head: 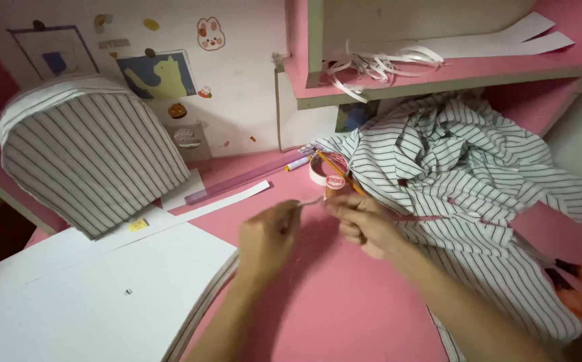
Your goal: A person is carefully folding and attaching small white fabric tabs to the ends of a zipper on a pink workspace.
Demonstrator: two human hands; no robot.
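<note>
1. i see my left hand (267, 236) and right hand (364, 224) close together over the pink counter (344, 302), fingers of both pinched shut on a thin pale thread (312, 200) stretched between them.
2. the thread sits just in front of a white tape roll (328, 173) with a pencil (336, 171) laid across it.
3. crumpled black-and-white striped fabric (465, 161) lies just right of my right hand.
4. a striped fabric-covered rounded form (89, 161) stands at the left, white paper sheets (89, 295) below it.
</note>
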